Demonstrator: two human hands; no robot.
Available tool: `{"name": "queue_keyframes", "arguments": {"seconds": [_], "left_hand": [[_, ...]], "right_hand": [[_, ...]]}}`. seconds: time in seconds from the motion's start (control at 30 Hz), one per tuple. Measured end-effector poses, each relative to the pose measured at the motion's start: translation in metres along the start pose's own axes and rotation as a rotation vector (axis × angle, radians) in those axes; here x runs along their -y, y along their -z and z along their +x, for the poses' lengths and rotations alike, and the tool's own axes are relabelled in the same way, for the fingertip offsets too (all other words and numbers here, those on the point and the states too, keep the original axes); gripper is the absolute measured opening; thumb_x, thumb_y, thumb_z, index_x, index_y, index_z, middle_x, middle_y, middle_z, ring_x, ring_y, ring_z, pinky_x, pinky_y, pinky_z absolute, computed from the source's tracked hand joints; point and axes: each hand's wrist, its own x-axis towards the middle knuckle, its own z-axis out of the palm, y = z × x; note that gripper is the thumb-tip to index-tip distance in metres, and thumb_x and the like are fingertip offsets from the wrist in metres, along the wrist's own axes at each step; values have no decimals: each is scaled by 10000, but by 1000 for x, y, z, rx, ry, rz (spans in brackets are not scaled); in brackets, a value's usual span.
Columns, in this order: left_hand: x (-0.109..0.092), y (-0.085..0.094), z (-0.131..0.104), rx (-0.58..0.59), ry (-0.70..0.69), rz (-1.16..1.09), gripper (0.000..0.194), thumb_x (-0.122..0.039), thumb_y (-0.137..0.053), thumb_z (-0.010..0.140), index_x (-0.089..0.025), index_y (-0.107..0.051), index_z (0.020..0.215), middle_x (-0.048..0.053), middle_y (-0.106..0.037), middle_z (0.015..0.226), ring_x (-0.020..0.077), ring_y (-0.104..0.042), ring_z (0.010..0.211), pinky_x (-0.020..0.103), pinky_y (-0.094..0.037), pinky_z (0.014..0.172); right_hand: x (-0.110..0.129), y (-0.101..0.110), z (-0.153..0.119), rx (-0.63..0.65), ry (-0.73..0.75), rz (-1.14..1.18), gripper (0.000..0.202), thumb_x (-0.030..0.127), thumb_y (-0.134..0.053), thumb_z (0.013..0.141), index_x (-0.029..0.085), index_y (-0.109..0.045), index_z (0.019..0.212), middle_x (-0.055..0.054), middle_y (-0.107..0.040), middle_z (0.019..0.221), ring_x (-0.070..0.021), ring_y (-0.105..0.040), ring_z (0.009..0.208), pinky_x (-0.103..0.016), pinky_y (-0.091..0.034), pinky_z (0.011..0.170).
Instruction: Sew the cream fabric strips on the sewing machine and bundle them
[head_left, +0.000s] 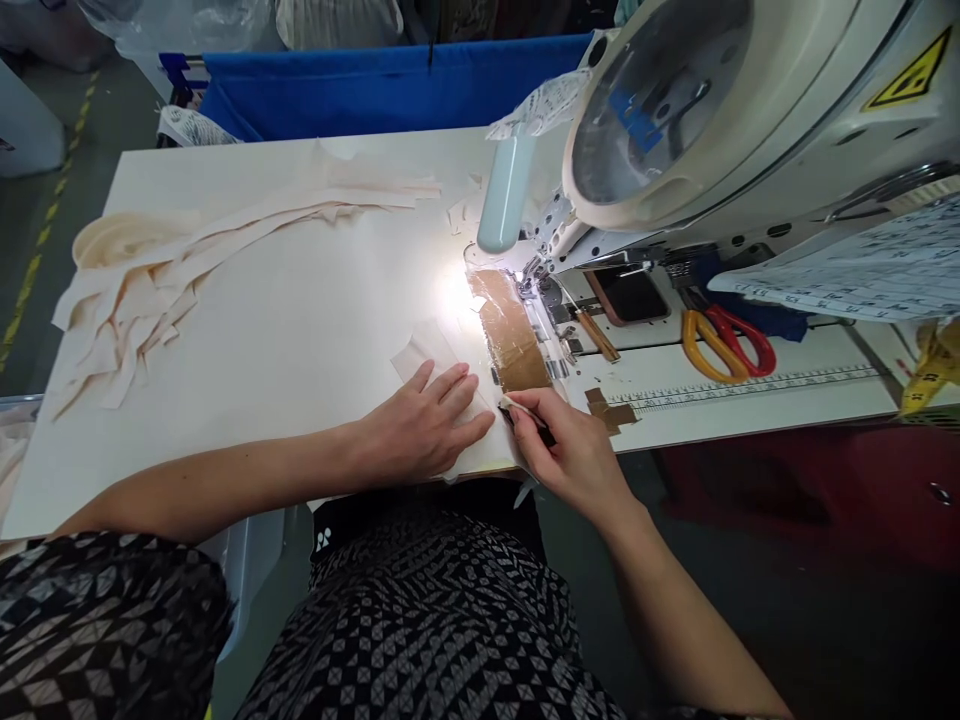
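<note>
My left hand (424,428) lies flat, fingers spread, on a small pale cloth piece (421,347) near the table's front edge. Just right of it, my right hand (574,455) is closed in a pinch on a pale folded cloth edge; whether this belongs to the same piece is partly hidden by the fingers. Something dark shows under those fingers but is too covered to name. Beyond the right hand, a strip of brown tape (516,335) runs up to the lit needle area of the sewing machine (551,235).
Long pale cloth strips (187,255) lie across the left of the white table (322,300). Right of the needle are a wooden-handled tool (598,337), a phone (630,293), scissors (724,345) and a printed ruler (750,387). A blue cloth bin (390,90) stands behind.
</note>
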Motion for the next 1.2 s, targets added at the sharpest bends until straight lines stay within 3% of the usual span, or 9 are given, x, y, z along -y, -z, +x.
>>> {"name": "queue_keyframes", "arguments": {"seconds": [0.37, 0.53, 0.7, 0.83, 0.97, 1.2], "left_hand": [[0, 3, 0, 55, -9, -13, 465, -351, -544, 956, -205, -498, 1395, 220, -494, 1430, 385, -458, 1336, 547, -370, 1050], [0, 4, -1, 51, -1, -2, 412, -311, -484, 994, -222, -508, 1396, 216, -488, 1438, 372, -450, 1345, 553, -375, 1039], [27, 6, -2, 80, 73, 57, 383, -249, -472, 1000, -244, -523, 1380, 159, -515, 1434, 347, -478, 1315, 581, -380, 1035], [49, 11, -3, 104, 113, 80, 383, -164, -398, 1006, -148, -515, 1370, 138, -462, 1496, 302, -378, 1412, 563, -347, 1099], [45, 8, -4, 95, 5, -6, 427, -171, -419, 975, -78, -478, 1387, 130, -483, 1483, 244, -359, 1430, 510, -283, 1179], [32, 4, -2, 68, -20, -10, 455, -255, -472, 958, -76, -493, 1376, 169, -523, 1425, 281, -459, 1345, 478, -373, 1114]], "right_hand": [[1, 8, -4, 84, 134, -72, 140, 171, -442, 955, 206, -578, 966, -49, -721, 829, -182, -684, 735, -293, -503, 641], [2, 17, -9, 140, 106, -63, 140, 187, -436, 962, 215, -573, 948, -24, -703, 760, -168, -660, 646, -277, -458, 560], [-2, -2, 13, 25, 36, -56, 133, 237, -435, 975, 212, -560, 939, -21, -709, 755, -161, -644, 581, -271, -424, 523], [-4, -18, 35, -19, 53, -109, 162, 262, -424, 969, 212, -568, 914, -41, -729, 791, -195, -679, 633, -288, -426, 539], [-3, -21, 37, -43, 25, -99, 171, 277, -427, 964, 212, -578, 916, -34, -725, 762, -206, -685, 619, -293, -425, 525], [3, -23, 30, -128, -43, -6, 138, 270, -459, 954, 213, -580, 921, -26, -721, 737, -156, -610, 503, -278, -428, 516]]}}
